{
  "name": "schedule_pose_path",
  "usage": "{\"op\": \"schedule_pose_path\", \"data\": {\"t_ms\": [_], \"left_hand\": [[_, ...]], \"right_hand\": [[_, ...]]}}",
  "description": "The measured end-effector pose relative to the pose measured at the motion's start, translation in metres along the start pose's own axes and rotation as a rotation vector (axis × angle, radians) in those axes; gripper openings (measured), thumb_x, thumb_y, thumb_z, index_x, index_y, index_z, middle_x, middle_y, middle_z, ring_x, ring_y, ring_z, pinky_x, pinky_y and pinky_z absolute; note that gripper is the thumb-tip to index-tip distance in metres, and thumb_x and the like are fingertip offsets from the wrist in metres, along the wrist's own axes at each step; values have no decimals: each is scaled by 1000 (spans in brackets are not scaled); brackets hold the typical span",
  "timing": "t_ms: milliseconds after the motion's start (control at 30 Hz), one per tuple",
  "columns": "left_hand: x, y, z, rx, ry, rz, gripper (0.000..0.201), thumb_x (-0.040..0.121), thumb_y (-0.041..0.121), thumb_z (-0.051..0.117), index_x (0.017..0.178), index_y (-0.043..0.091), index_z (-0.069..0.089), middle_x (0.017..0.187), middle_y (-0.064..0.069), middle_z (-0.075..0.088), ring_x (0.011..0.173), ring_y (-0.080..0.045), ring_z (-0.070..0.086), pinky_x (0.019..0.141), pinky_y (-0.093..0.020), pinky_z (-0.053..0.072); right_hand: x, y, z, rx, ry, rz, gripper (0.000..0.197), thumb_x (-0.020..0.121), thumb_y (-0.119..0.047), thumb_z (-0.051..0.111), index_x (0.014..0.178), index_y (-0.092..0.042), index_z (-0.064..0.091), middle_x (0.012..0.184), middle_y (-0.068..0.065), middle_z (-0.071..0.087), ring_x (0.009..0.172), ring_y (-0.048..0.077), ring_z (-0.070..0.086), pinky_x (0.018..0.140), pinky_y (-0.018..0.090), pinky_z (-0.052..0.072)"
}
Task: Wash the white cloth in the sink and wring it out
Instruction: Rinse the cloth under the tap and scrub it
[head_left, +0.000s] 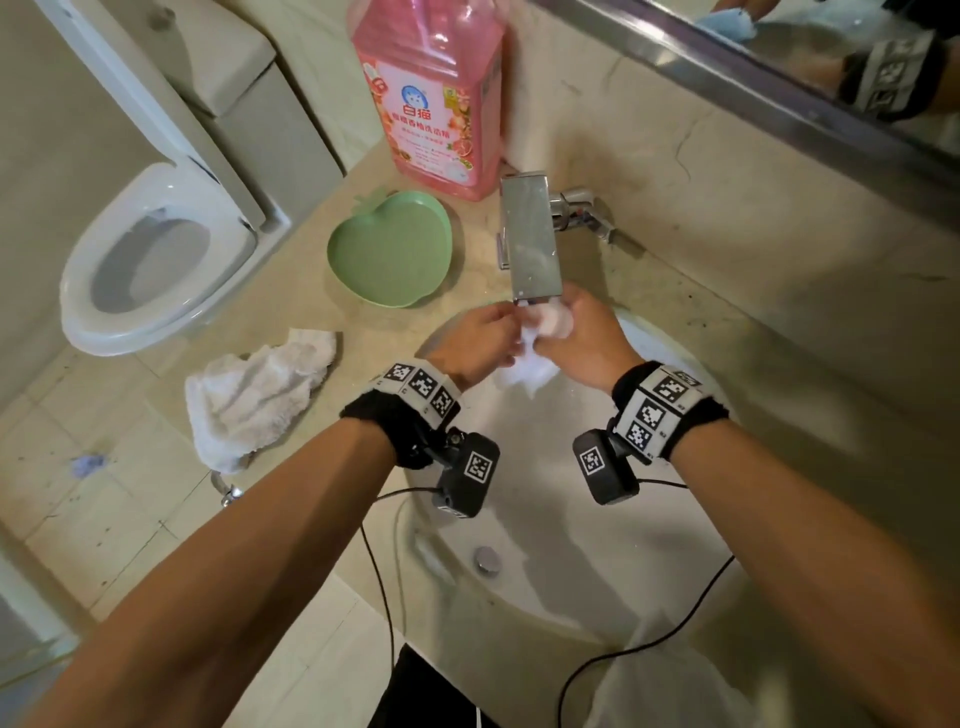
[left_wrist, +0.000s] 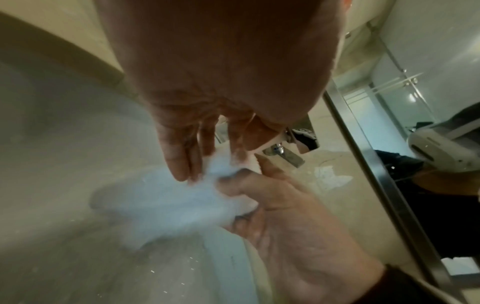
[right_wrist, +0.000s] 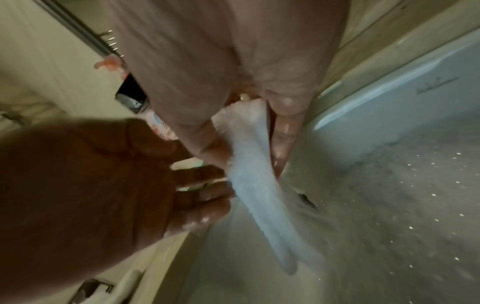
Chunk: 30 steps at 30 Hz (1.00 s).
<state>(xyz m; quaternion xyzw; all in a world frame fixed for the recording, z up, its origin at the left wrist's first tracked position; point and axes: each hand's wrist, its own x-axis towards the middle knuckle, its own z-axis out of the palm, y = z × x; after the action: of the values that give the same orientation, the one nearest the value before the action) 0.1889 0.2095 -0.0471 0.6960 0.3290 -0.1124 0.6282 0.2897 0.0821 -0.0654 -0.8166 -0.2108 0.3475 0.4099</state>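
Observation:
Both hands hold a wet white cloth (head_left: 524, 366) over the sink (head_left: 597, 587), right below the spout of the chrome faucet (head_left: 530, 244). My left hand (head_left: 506, 332) pinches the cloth's left side between fingers and thumb. In the left wrist view the left hand (left_wrist: 207, 164) has the cloth (left_wrist: 168, 201) bunched under its fingertips. My right hand (head_left: 550, 332) grips the upper end. In the right wrist view the right hand (right_wrist: 246, 144) clamps the cloth (right_wrist: 259, 195), which hangs down as a narrow strip. The palms hide the cloth's upper part.
A second white towel (head_left: 260, 395) lies crumpled on the counter left of the sink. Behind it stand a green apple-shaped dish (head_left: 389, 249) and a pink detergent bottle (head_left: 431, 93). A toilet (head_left: 150, 260) is at the far left, a mirror (head_left: 831, 62) at the upper right.

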Motion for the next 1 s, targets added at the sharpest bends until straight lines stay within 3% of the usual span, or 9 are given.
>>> {"op": "schedule_pose_path", "data": {"t_ms": [167,233,300,467,567,667,733,900,1000], "left_hand": [[18,-16,-6,415,-106,155,78,64,36,78,132,24,41,127,3,56,118,-13,55,100,-33,47],[23,-17,1,325,-221,177,86,63,28,90,136,22,44,128,7,58,118,0,54,95,-15,42],[29,-14,9,328,-232,158,88,63,24,92,139,18,47,128,6,60,118,-6,55,93,-15,41],[39,-7,14,633,-52,132,64,72,36,80,129,15,59,121,-1,65,106,-18,61,88,-27,47],[38,-5,6,843,26,178,45,82,26,73,120,5,60,110,-11,64,98,-27,61,83,-33,48],[32,0,-1,885,38,404,43,83,15,68,125,6,61,124,-16,62,113,-32,57,95,-35,47],[29,3,-4,958,14,518,44,82,19,64,125,16,62,125,-11,62,110,-28,58,94,-35,49],[27,7,-5,1179,97,321,39,83,22,62,120,9,58,103,-12,65,89,-32,64,67,-33,45],[25,9,1,1281,24,323,25,87,20,59,110,10,62,100,-11,66,82,-32,63,64,-34,45]], "right_hand": [[1,10,-21,176,16,99,44,79,5,54,109,-25,66,104,1,71,97,22,66,70,32,58],[3,10,-26,293,4,144,48,79,11,53,109,-25,65,103,-2,67,96,21,63,56,25,54],[4,8,-30,402,-8,154,49,76,14,51,94,-30,64,98,-1,62,92,21,59,51,26,53],[0,13,-42,520,-25,197,47,77,14,53,93,-28,62,108,8,60,106,30,59,92,61,55],[-4,15,-51,499,-111,219,32,80,2,66,105,-19,63,116,11,64,116,36,63,92,57,56],[-4,12,-52,575,-219,359,67,69,-35,89,123,-7,61,125,17,66,109,36,68,85,53,60],[-4,4,-47,461,-283,387,73,68,-44,87,124,-6,59,122,20,69,106,38,70,87,55,59],[2,-9,-27,45,-459,320,53,78,-13,86,122,-15,57,113,13,71,91,24,73,80,44,62],[4,-9,-13,-291,-415,187,54,70,-28,89,115,-14,61,105,9,71,87,18,69,76,37,60]]}}
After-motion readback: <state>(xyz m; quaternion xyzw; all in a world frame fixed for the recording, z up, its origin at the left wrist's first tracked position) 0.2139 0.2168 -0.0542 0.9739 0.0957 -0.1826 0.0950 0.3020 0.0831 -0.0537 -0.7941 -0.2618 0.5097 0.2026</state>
